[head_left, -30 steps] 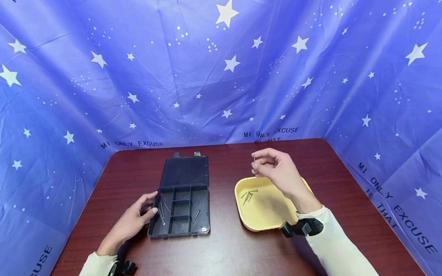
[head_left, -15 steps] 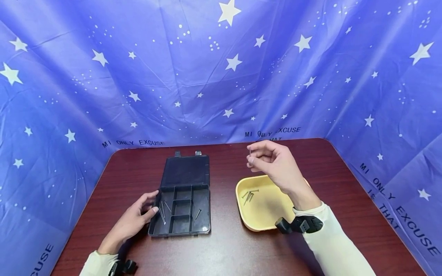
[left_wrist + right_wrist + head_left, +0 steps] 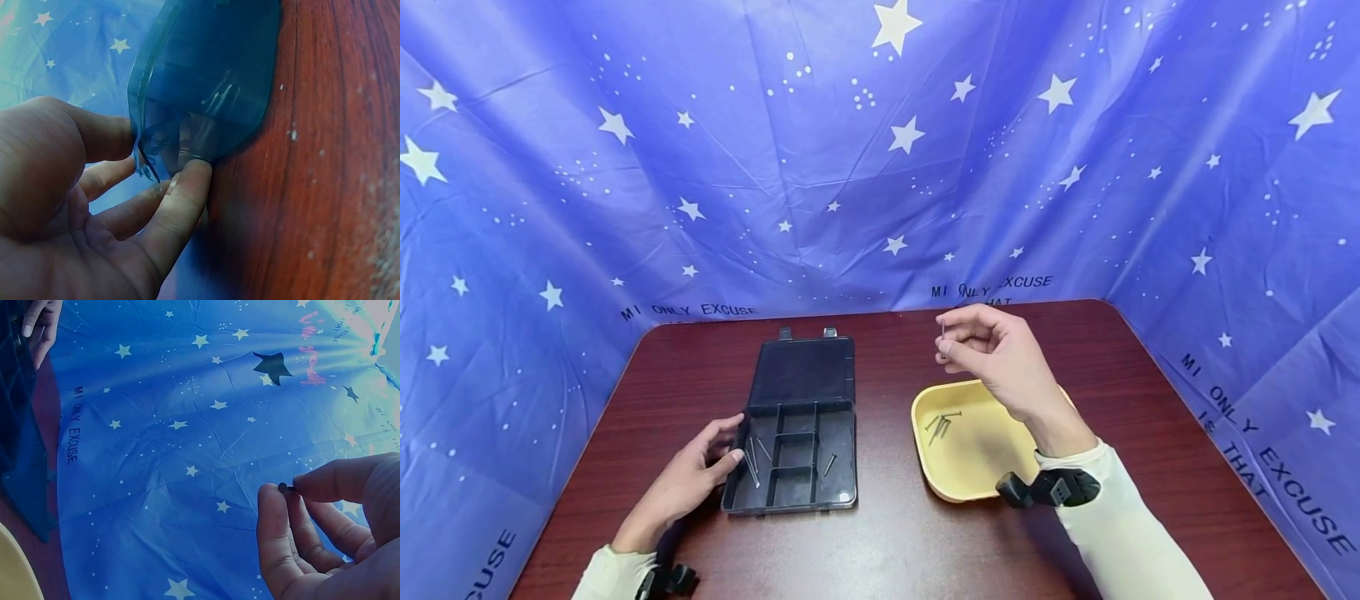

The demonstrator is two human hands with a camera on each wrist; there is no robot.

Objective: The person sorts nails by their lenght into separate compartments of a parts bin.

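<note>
My left hand [image 3: 688, 483] holds the left side of an open black compartment box [image 3: 793, 452]; in the left wrist view, its fingertips [image 3: 199, 167] are at the box's end. Several thin metal nails [image 3: 752, 467] lie in the long left compartment, and a shorter one [image 3: 830, 464] in the right. Above the back of a yellow tray [image 3: 977, 467], my right hand [image 3: 1000, 358] pinches a nail [image 3: 943, 339] upright between thumb and fingers. Its round dark head [image 3: 283, 487] shows in the right wrist view. Several short nails [image 3: 942, 425] lie at the tray's left.
The box's lid [image 3: 802, 371] lies folded back toward the table's far edge. Bare dark red wood of the table [image 3: 883, 533] shows between box and tray. A blue starry curtain [image 3: 820, 167] hangs behind and along both sides.
My right hand has risen slightly and shifted left with the nail, then kept still over the last half second. The left hand stays at the box.
</note>
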